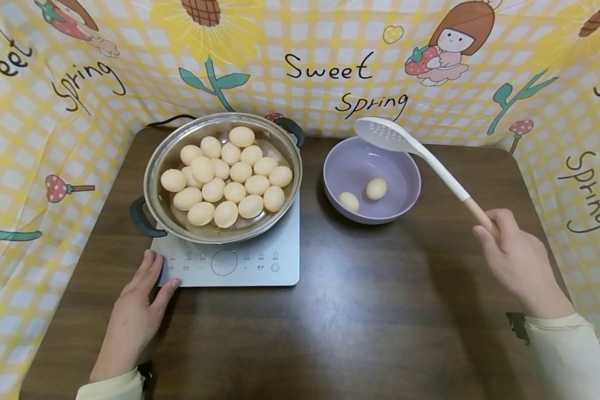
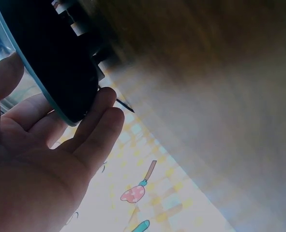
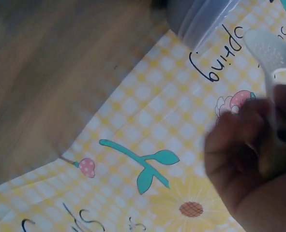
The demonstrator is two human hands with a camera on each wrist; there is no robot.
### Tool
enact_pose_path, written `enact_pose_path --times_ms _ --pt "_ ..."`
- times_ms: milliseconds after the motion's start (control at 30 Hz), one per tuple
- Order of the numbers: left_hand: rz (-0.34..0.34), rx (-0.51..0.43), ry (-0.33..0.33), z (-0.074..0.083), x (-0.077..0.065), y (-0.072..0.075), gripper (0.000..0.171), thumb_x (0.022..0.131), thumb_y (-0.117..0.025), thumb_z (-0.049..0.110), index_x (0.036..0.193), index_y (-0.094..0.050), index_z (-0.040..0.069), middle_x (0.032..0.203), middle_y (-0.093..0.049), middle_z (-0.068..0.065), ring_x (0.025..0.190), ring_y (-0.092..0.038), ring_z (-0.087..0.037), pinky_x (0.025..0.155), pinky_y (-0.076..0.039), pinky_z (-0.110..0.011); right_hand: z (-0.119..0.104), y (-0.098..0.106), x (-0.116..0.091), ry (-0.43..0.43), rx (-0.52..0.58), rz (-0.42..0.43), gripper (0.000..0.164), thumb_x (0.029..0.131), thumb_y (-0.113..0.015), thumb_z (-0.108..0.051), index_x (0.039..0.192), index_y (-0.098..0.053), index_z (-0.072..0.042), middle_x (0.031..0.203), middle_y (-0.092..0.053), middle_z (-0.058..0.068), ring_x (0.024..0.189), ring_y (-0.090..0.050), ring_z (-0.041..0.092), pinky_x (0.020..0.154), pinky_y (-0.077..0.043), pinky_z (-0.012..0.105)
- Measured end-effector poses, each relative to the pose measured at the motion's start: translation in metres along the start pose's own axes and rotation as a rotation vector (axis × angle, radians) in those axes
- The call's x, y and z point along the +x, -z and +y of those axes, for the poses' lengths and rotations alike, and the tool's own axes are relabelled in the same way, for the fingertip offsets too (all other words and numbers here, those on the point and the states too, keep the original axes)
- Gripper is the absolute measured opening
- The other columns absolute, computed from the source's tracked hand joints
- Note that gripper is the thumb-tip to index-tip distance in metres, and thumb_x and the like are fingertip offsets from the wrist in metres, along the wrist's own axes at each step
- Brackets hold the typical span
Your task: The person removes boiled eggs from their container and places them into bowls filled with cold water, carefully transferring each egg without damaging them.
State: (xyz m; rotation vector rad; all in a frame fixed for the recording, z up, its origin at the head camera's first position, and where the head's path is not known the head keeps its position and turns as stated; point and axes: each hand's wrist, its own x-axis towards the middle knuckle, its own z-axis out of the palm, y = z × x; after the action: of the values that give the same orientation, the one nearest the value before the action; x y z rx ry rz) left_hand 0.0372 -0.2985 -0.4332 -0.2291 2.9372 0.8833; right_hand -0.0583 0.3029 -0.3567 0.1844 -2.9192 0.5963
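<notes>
My right hand (image 1: 522, 264) grips the wooden handle of a white slotted spoon (image 1: 442, 164). The spoon's perforated head carries nothing and overlaps the back rim of a purple bowl (image 1: 330, 191) in the head view. Two eggs (image 1: 376, 189) lie inside that bowl. At the near left corner of a white induction cooker (image 1: 290, 244), my left hand (image 1: 135, 311) holds the edge, thumb at the front and fingers along the side. On the cooker stands a steel pot (image 1: 220, 239) heaped with several pale eggs (image 1: 212, 189). In the right wrist view the spoon (image 3: 270, 53) rises from curled fingers.
The dark wooden table (image 1: 320, 339) carries everything. A yellow checked cloth (image 1: 325, 33) with printed figures walls the back and both sides. Black handles (image 1: 142, 218) stick out from the pot. A black cord (image 1: 170, 119) runs behind it.
</notes>
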Motion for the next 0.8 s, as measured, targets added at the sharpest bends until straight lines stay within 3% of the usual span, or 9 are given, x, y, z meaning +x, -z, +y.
enact_pose_path --times_ms 100,167,333,567,800 --pt "0.002 -0.007 0.002 -0.001 -0.001 0.0 0.069 0.107 -0.05 0.04 0.158 -0.025 0.002 0.166 -0.011 -0.013 0.146 -0.02 -0.05 0.112 -0.019 -0.068 0.001 0.001 0.002 -0.009 -0.013 -0.148 0.028 0.107 -0.051 -0.02 0.122 -0.04 0.002 0.066 -0.049 0.005 0.052 -0.044 0.022 0.047 -0.033 0.035" --pt "0.005 -0.008 0.001 -0.001 -0.002 0.0 0.069 0.107 -0.05 0.04 0.158 -0.025 0.002 0.166 -0.011 -0.013 0.146 -0.02 -0.05 0.112 -0.019 -0.068 0.002 0.001 0.003 -0.023 -0.011 -0.19 0.028 0.108 -0.048 -0.024 0.118 -0.041 0.001 0.066 -0.049 0.005 0.052 -0.045 0.022 0.047 -0.034 0.035" --pt "0.013 -0.011 -0.005 -0.001 -0.001 0.0 0.069 0.107 -0.051 0.04 0.158 -0.026 0.003 0.166 -0.012 -0.013 0.146 -0.021 -0.049 0.112 -0.02 -0.067 0.005 -0.003 0.006 -0.029 0.009 -0.165 0.029 0.11 -0.043 -0.034 0.108 -0.047 -0.005 0.065 -0.048 0.003 0.054 -0.047 0.026 0.047 -0.034 0.035" --pt "0.026 -0.015 -0.014 -0.002 -0.001 0.001 0.067 0.107 -0.052 0.039 0.158 -0.027 0.002 0.166 -0.013 -0.013 0.146 -0.022 -0.049 0.113 -0.02 -0.066 0.006 -0.007 0.01 0.068 0.0 -0.108 0.02 0.109 -0.049 -0.023 0.099 -0.053 -0.007 0.06 -0.042 0.0 0.053 -0.043 0.024 0.048 -0.032 0.036" --pt "0.019 -0.01 -0.005 0.0 -0.001 0.002 0.068 0.107 -0.051 0.04 0.158 -0.028 0.003 0.166 -0.013 -0.014 0.146 -0.022 -0.049 0.113 -0.02 -0.067 0.006 -0.001 0.016 0.023 -0.047 -0.183 0.024 0.11 -0.046 -0.026 0.103 -0.056 -0.005 0.059 -0.042 0.0 0.052 -0.042 0.023 0.047 -0.031 0.036"
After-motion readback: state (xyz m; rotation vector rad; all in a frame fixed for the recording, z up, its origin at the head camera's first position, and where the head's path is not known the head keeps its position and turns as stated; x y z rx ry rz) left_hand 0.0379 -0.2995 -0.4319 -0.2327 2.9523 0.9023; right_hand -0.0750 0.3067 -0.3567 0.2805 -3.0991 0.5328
